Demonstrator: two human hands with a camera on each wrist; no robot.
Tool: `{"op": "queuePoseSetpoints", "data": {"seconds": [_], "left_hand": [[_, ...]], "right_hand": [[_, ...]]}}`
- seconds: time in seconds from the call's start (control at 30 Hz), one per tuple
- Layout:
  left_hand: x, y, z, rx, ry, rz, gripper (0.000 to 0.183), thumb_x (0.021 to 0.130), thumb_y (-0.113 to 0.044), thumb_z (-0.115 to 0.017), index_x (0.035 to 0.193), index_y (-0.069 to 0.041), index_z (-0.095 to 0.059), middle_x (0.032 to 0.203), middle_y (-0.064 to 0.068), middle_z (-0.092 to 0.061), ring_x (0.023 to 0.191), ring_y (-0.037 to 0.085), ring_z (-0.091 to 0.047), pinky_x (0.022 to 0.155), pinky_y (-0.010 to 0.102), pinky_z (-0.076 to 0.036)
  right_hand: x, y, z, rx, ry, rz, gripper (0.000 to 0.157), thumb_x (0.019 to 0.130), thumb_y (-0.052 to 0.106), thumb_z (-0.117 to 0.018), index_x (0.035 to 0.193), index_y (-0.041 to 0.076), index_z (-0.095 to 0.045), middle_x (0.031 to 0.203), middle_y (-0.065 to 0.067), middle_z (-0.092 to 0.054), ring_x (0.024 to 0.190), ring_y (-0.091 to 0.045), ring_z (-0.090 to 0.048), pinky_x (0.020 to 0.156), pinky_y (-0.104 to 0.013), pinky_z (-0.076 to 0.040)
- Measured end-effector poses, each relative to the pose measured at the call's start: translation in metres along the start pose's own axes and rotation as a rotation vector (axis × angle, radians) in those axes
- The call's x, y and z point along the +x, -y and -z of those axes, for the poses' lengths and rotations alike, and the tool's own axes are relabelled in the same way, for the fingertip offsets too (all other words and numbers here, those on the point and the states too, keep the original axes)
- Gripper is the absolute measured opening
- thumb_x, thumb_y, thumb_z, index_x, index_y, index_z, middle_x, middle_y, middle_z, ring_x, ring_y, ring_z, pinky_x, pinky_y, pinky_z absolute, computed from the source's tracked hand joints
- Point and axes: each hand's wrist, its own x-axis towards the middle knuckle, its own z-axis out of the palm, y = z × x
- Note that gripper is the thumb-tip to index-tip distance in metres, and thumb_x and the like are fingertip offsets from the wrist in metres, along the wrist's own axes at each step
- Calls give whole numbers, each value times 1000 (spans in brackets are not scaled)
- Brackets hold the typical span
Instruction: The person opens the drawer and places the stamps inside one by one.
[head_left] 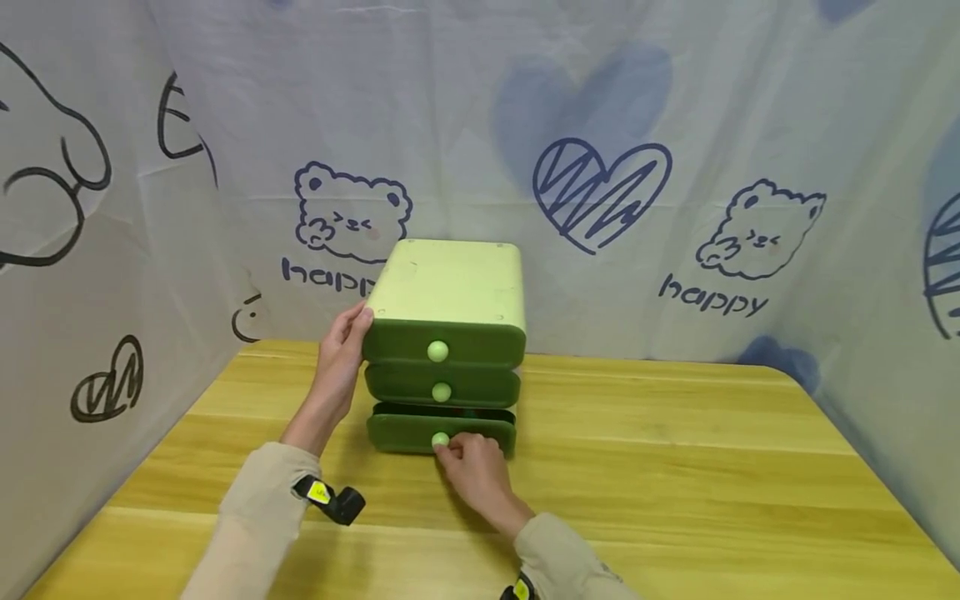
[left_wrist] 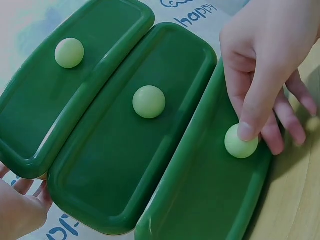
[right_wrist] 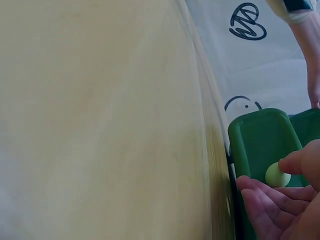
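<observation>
A small cabinet with a pale green top (head_left: 450,283) and three dark green drawers stands on the table. The bottom drawer (head_left: 397,433) is pulled out a little, and a dark gap shows above its front. My right hand (head_left: 480,471) pinches that drawer's round pale green knob (left_wrist: 240,142) between thumb and fingers. My left hand (head_left: 341,358) rests against the cabinet's left side by the top drawer (head_left: 397,340), fingers extended along it. The middle drawer (left_wrist: 125,165) is in place, with no hand on its knob (left_wrist: 149,102). What lies inside the bottom drawer is too dark to tell.
The cabinet stands near the back of a light wooden table (head_left: 675,467). A white cloth (head_left: 465,108) with blue hearts and bear drawings hangs behind and at both sides. Wrist cameras are strapped on both sleeves, the left camera (head_left: 341,504) being nearer the cabinet.
</observation>
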Motion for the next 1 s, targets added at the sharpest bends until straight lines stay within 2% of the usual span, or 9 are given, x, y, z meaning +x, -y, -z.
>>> {"op": "queuePoseSetpoints", "data": {"seconds": [0.2,0.4,0.7,0.83,1.0], "left_hand": [[0,0,-2,1,5,1,62,101,-39,-46,151,-7,-29,154,11,-28,136,24,-32,112,38,-28],[2,-1,-3,-27,14,-2,63,101,-39,-48,151,-6,-28,153,13,-30,133,25,-36,111,36,-30],[4,0,-6,-26,0,-6,61,101,-39,-48,150,-7,-31,153,11,-32,133,24,-36,111,36,-30],[2,3,-6,17,-13,-12,61,101,-42,-46,150,-9,-32,154,9,-31,135,23,-33,111,36,-29],[-1,5,-5,139,-59,-46,62,102,-49,-39,152,-13,-32,156,4,-28,140,24,-28,113,38,-26]], "right_hand": [[10,-7,0,68,23,-29,19,92,14,-67,84,-4,-71,59,-3,-65,51,-7,-58,51,-22,-48],[19,-12,1,97,31,-59,19,92,14,-66,82,-2,-72,59,-4,-65,50,-7,-56,48,-22,-46],[22,-12,3,133,58,-113,22,93,17,-65,80,1,-71,60,-5,-64,50,-7,-54,43,-21,-40],[21,-12,2,151,72,-144,20,93,16,-64,83,-1,-69,60,-5,-64,51,-9,-56,46,-21,-41],[17,-11,5,196,119,-153,18,90,7,-61,101,-7,-66,70,-9,-68,59,-18,-65,52,-22,-49]]}}
